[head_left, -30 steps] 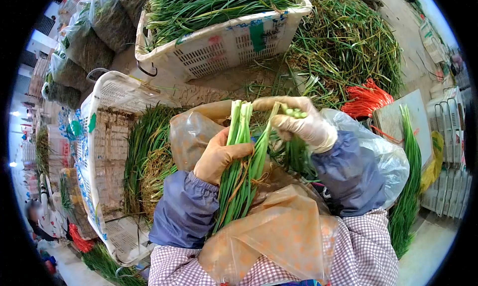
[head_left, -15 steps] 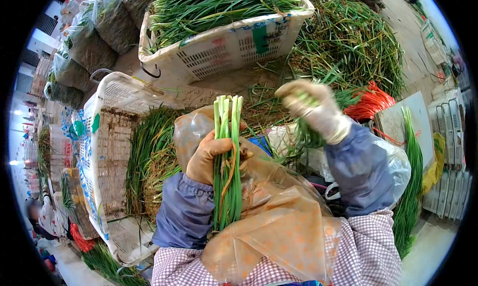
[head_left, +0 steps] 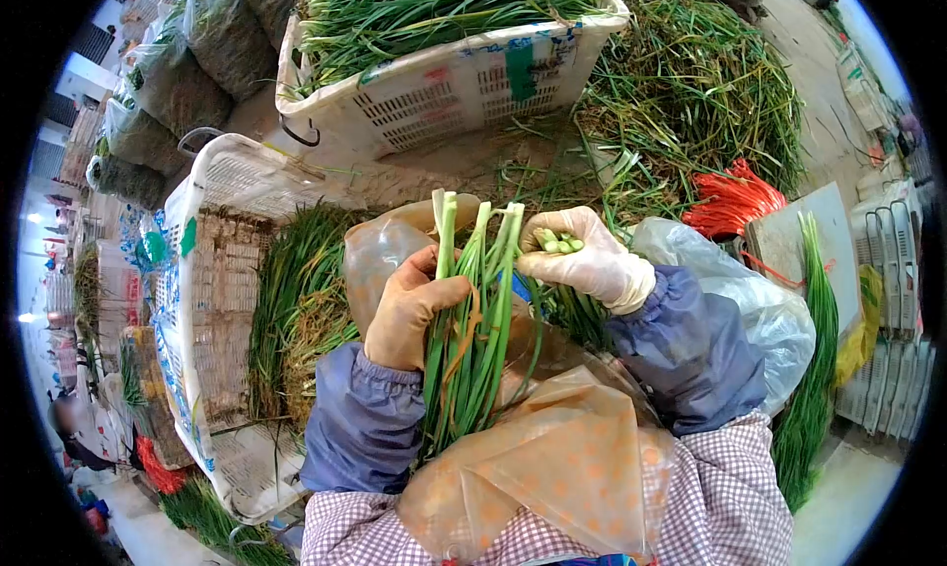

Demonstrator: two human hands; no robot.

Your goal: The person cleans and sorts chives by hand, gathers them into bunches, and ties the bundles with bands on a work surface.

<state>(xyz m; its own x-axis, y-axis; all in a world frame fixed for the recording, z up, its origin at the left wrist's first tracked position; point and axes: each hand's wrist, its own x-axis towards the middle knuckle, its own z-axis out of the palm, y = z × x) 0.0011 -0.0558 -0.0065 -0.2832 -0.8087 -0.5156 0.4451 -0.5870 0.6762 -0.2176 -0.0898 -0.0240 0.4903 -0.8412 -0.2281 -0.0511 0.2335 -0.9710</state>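
In the middle of the head view, my gloved left hand [head_left: 409,305] is closed around a small bunch of garlic chives [head_left: 469,344], pale cut ends up and green leaves hanging down. The stalks fan apart at the top, and a brownish withered leaf [head_left: 464,344] runs down among them. Just to the right, my gloved right hand [head_left: 587,260] is closed round a second cluster of chives [head_left: 558,241], its pale stem ends showing by the thumb and its leaves trailing below. An orange-tinted plastic apron [head_left: 552,448] covers my lap beneath both hands.
A white crate [head_left: 464,78] heaped with chives stands at the back. Another white crate [head_left: 222,300], on the left, holds loose chives. At back right lie a heap of leaf trimmings [head_left: 700,98] and red ties [head_left: 732,201]. A long bunch of chives [head_left: 809,359] leans at right.
My right hand has come down and left, from near the trimmings to beside the left hand's bunch. The stalks in my left hand have spread apart toward the right.
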